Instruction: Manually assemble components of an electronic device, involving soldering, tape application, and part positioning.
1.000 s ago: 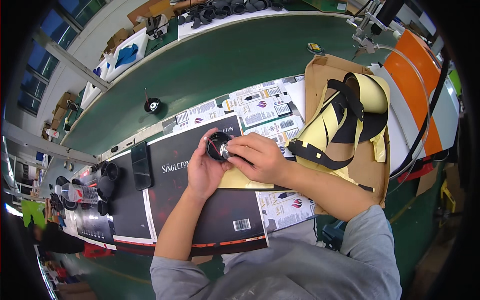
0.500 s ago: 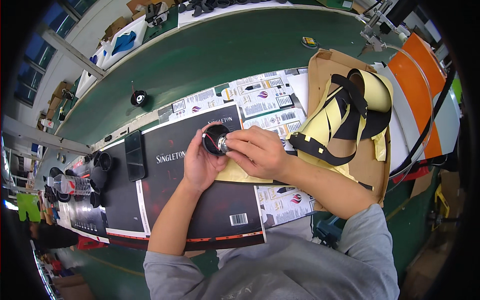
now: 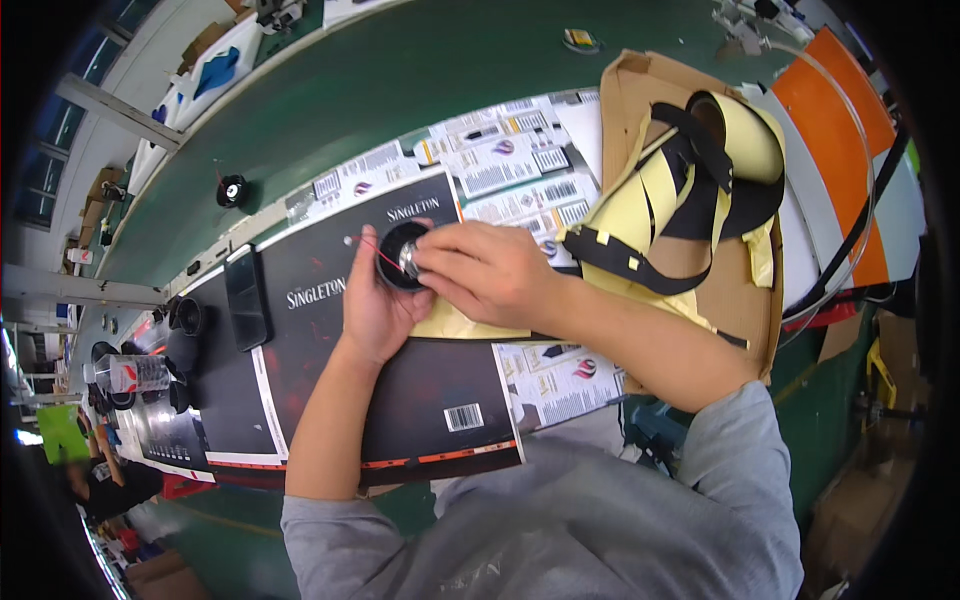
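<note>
My left hand (image 3: 376, 318) is wrapped round a black round cup-shaped housing (image 3: 398, 234), its open side toward my right hand. The fingers of my right hand (image 3: 492, 272) pinch a small silvery round part (image 3: 407, 258) at the cup's mouth; how deep it sits is partly hidden by the fingertips. From the cup, a thin red wire (image 3: 372, 247) runs out over the left rim, past my left thumb. Below both hands lie a yellow sheet (image 3: 470, 324) and a black printed board (image 3: 330, 360).
To the right, a cardboard box (image 3: 625, 110) holds black foam strips with yellow backing (image 3: 750, 140). A phone (image 3: 246, 300), a clear plastic bottle (image 3: 140, 373) and several black cups (image 3: 185, 335) lie leftward. Another wired black cup (image 3: 232, 191) stands on the green bench (image 3: 330, 110).
The red wire, inside the cup before, now sticks out past its left rim. The silvery part sits more centrally in the mouth. My view has shifted; a co-worker at far left shows more.
</note>
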A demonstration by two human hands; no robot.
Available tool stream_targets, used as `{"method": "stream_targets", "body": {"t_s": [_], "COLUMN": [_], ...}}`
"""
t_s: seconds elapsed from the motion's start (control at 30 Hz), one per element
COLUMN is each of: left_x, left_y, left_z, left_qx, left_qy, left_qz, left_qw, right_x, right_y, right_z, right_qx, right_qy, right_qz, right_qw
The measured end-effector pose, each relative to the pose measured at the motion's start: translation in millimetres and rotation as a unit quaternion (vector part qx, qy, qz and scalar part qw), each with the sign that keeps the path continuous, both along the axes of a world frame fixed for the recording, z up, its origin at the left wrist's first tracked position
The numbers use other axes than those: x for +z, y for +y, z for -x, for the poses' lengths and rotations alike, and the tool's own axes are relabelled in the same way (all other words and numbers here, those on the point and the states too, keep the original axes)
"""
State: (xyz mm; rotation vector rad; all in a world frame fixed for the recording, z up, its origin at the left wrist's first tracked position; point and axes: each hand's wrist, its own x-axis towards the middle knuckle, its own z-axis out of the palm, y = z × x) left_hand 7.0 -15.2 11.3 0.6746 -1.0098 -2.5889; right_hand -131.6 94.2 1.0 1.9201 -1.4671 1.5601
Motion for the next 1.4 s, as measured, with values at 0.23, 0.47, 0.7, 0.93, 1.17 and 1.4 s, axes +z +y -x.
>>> {"method": "stream_targets", "body": {"t_s": [0.23,0.47,0.7,0.93,1.17,1.4], "left_x": [1.5,-1.7,-7.0,-6.2,-9.0,-4.5], "left_y": [7.7,6.1,3.0,3.6,2.4,4.5], "left_z": [0.6,0.2,-1.5,-1.1,-1.7,-1.6], "left_qx": [0.027,0.006,-0.01,-0.01,-0.012,0.005], "left_qy": [-0.037,-0.033,-0.009,-0.016,-0.018,-0.04], "left_qz": [0.047,0.077,0.103,0.101,0.107,0.12], "left_qw": [0.998,0.996,0.995,0.995,0.994,0.992], "right_x": [-5.6,-4.3,-4.8,-7.1,-4.3,-3.3], "right_y": [-0.2,-1.8,-2.6,-3.4,-1.3,-5.0], "right_z": [-1.6,-1.3,-5.6,-7.8,-7.1,-9.5], "right_qx": [-0.005,-0.004,-0.009,-0.017,-0.019,-0.03], "right_qy": [-0.046,-0.052,-0.069,-0.084,-0.091,-0.082], "right_qz": [-0.043,-0.07,-0.081,-0.076,-0.098,-0.091], "right_qw": [0.998,0.996,0.994,0.993,0.991,0.992]}}
